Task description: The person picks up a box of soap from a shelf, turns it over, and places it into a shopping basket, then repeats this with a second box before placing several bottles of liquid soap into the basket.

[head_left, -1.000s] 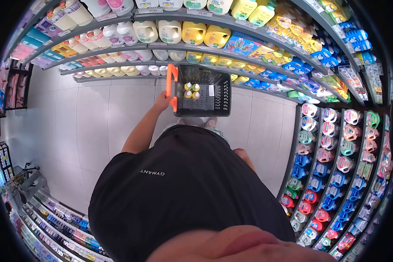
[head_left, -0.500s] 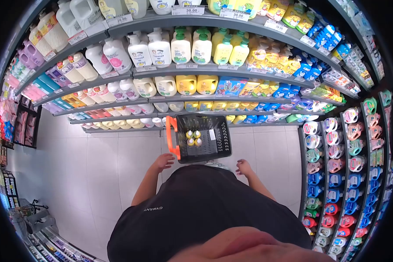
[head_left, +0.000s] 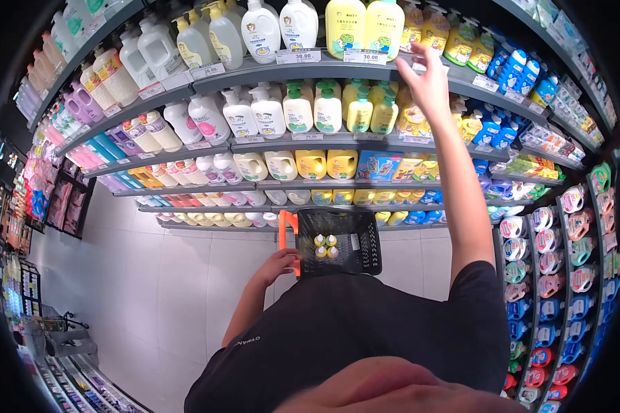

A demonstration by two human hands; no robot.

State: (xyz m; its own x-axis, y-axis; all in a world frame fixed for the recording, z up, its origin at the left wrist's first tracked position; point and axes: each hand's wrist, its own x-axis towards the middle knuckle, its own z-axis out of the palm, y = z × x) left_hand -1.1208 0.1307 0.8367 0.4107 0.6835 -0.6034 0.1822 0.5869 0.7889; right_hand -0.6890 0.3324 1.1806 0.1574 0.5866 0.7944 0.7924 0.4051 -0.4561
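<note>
My right hand (head_left: pixel 427 77) is raised to the upper shelf, fingers apart and holding nothing. Its fingertips are close in front of a pale yellow bottle (head_left: pixel 384 29) and smaller yellow pump bottles (head_left: pixel 435 30) beside it. Low down, my left hand (head_left: pixel 281 264) is beside the orange handle (head_left: pixel 282 230) of a black shopping basket (head_left: pixel 310 264), its loosely curved fingers overlapping the lower end of the handle. Several small bottles with white caps (head_left: pixel 326 246) stand together inside the basket, with a white label on its inner side.
Grey shelves (head_left: pixel 255 67) curve across the front, stacked with pump bottles and jugs with price tags (head_left: pixel 297 56). Another shelf unit with detergent bottles (head_left: pixel 550 263) stands close on my right. Pale floor tiles (head_left: pixel 165 296) stretch to the left, where a person with a cart (head_left: pixel 65 337) shows far back.
My right hand has risen from beside my body to the upper shelf. My left hand has come closer to the basket handle. The view has tilted upward, showing more of the top shelf.
</note>
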